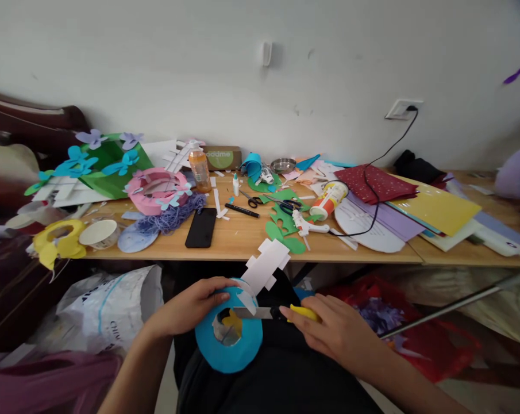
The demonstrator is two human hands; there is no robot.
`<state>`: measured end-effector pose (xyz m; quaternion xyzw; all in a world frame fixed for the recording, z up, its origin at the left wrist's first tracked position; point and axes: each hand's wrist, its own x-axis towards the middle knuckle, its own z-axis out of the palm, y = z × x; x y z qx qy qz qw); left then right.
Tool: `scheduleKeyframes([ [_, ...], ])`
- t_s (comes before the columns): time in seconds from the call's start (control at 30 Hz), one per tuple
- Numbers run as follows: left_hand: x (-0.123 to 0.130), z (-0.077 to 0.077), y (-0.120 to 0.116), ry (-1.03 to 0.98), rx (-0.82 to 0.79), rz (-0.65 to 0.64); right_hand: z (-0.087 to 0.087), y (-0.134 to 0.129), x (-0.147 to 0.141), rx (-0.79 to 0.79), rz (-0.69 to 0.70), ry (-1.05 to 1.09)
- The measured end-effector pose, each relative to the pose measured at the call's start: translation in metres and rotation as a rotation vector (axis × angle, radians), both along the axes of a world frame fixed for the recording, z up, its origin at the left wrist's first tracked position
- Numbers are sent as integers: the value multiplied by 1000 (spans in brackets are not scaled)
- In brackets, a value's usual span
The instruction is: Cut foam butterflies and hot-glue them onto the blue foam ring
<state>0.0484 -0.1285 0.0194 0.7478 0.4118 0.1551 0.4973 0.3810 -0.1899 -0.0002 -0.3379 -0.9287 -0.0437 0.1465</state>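
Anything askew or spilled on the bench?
No spill visible. The white glue gun lies among green paper scraps, its black cord draped over the dark red sheet. The purple-blue yarn looks tangled, partly covering a pale blue disc.

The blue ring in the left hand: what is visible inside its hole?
Inside the hole of the blue ring, a yellow piece and a pale, greyish surface show. The ring covers whatever extends beyond the hole's edge, so their full shapes cannot be seen.
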Motion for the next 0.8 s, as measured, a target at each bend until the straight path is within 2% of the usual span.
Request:
scheduleKeyframes([
  [0.27, 3, -2, 4, -13, -20, 27, -6, 5, 8, 44, 6, 7],
  [0.43, 7, -1, 5, -11, -10, -15, -10, 9, 1, 32, 3, 13],
  [0.6, 6, -1, 4, -42, -32, -44, -16, 14, 8, 43, 26, 10],
  [0.8, 6, -6, 4, -25, -10, -13, -18, 16, 8, 57, 3, 4],
])
